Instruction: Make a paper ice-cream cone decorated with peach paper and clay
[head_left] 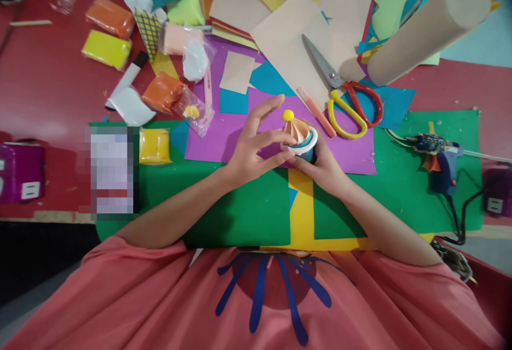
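Observation:
A small clay cupcake (296,132) is held above the purple sheet. It has a peach swirled top, a yellow ball on its tip and a teal base. Around the swirl's lower edge runs a white clay roll (311,143). My right hand (326,166) is wrapped round the base from the right and below, its fingers partly hidden. From the left, my left hand (260,150) pinches the white roll between its thumb and a finger, while the forefinger is raised. Just beyond my hands lie a salmon-coloured pen-like stick (318,112) and scissors (340,86) with red and yellow handles.
Packets of clay in orange (163,92), yellow (154,146) and white (131,106) lie to the left, near paper cones (147,27). A glue gun (442,163) with a cord rests right on the green sheet (240,200). A thick beige roll (428,30) lies behind.

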The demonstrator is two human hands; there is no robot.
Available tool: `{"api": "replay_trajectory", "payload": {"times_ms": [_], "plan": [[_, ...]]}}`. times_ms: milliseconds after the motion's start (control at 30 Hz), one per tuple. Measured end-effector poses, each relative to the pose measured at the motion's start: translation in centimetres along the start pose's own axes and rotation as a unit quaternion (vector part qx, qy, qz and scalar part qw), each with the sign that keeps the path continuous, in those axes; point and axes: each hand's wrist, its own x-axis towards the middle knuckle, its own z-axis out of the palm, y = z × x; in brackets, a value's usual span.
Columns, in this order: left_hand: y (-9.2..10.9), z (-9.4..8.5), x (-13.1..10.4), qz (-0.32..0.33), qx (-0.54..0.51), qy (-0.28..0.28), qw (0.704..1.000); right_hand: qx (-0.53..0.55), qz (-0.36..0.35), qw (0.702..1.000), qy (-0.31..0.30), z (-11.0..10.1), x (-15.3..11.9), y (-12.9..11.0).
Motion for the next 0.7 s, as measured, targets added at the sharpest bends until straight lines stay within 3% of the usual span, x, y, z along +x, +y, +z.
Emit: {"api": "replay_trajectory", "payload": {"times_ms": [233,533,700], "plan": [[0.06,-0.26,-0.17,-0.045,-0.028,-0.031,0.998,-0.013,-0.008,1.0,0.001,0.08,-0.03,0.02],[-0.27,-0.3,0.1,-0.067,-0.099,-0.029,0.992,-0.004,0.001,1.0,-0.001,-0.03,0.01,-0.37],[0.01,-0.65,0.24,-0.112,-0.109,-0.034,0.987,0.091,0.039,0.994,-0.037,-0.5,0.25,-0.26]]}}
